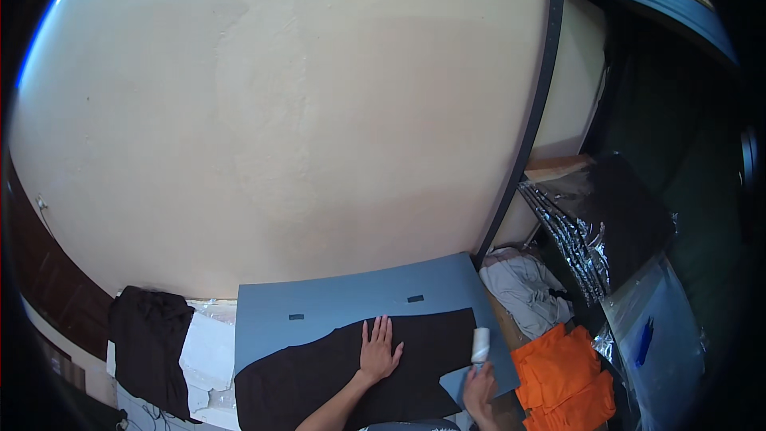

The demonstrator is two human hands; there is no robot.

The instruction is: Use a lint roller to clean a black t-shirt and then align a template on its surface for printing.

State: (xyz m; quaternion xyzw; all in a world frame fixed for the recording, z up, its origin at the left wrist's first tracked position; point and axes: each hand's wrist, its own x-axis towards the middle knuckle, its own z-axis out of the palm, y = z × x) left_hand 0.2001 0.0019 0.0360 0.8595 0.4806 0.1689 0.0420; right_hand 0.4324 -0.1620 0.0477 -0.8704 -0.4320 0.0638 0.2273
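A dark brown garment (319, 375), perhaps folded trousers, lies spread over a blue-grey board (351, 295). My left hand (380, 351) rests flat on its upper middle, fingers stretched out. At the garment's right end, my right hand (479, 391) is closed around the handle of a lint roller (480, 346), whose white roll points away from me. The handle is mostly hidden in my fingers. Whether the roll touches the cloth edge or sits just beside it I cannot tell.
Another dark garment (152, 347) lies at the left beside white sheets (211, 351). Orange cloth (562, 379) and a grey cloth (523, 287) sit at the right. Farther right are plastic-wrapped dark packets (614, 223) and a blue pen-like tool (645, 341). A wall (319, 152) stands behind the board.
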